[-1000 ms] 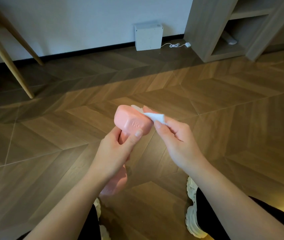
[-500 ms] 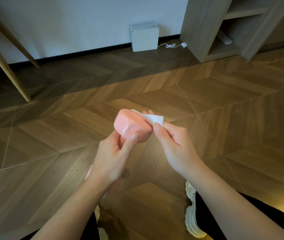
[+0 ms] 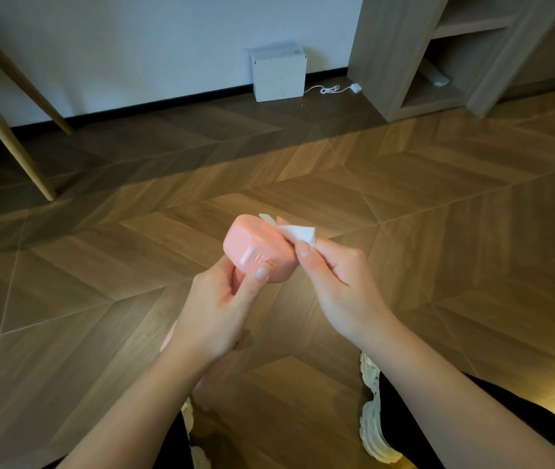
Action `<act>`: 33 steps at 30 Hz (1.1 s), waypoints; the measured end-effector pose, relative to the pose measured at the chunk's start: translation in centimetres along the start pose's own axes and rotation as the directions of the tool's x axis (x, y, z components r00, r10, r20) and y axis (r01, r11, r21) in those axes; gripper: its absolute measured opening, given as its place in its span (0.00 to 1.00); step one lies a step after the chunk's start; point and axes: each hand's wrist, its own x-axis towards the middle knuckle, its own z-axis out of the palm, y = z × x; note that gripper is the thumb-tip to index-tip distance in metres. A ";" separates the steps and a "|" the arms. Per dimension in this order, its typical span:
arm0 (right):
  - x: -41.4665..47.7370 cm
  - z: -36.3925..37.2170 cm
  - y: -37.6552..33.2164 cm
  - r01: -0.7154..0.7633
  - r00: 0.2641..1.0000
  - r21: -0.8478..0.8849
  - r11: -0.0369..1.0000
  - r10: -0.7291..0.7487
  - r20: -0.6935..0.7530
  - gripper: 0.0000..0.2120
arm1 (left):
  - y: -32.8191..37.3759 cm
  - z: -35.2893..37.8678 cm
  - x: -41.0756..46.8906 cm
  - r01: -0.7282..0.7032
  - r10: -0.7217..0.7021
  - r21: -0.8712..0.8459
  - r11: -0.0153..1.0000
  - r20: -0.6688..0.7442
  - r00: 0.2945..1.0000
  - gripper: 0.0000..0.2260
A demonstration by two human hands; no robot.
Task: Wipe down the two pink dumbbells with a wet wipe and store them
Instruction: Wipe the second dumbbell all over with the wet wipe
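Note:
My left hand (image 3: 216,308) grips a pink dumbbell (image 3: 252,247) by its handle, held upright over the floor, thumb on the upper head. The lower head peeks out pink beside my left wrist. My right hand (image 3: 335,279) pinches a folded white wet wipe (image 3: 294,232) and presses it against the right side of the upper head. No other dumbbell shows in this view.
Wooden herringbone floor (image 3: 404,214) all round. A white box (image 3: 279,74) with a cable stands at the wall. A wooden shelf unit (image 3: 401,52) stands at the back right, slanted wooden legs (image 3: 15,130) at the left. My white shoes (image 3: 374,421) are below.
The dumbbell's upper head has turned a little in my left hand, and the wipe has slid along its right side. The camera view shifted slightly.

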 end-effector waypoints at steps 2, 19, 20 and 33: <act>-0.7 -0.1 -0.1 0.032 0.999 0.007 0.999 -0.032 -0.031 0.25 | -0.2 -0.1 0.0 0.010 -0.010 -0.021 1.000 0.006 1.000 0.36; -1.1 0.2 0.2 0.073 0.996 0.039 0.997 -0.070 -0.059 0.23 | -0.4 -0.1 0.3 0.026 -0.024 -0.045 0.999 0.039 0.999 0.34; -1.0 0.2 0.3 0.078 0.995 0.037 0.996 -0.076 -0.064 0.23 | -0.4 -0.1 0.3 0.023 -0.022 -0.042 0.999 0.037 0.999 0.32; -1.2 0.7 -0.3 0.179 0.984 0.063 0.982 -0.179 -0.009 0.11 | -0.7 -0.3 0.4 0.023 -0.023 0.006 1.000 0.037 0.999 0.33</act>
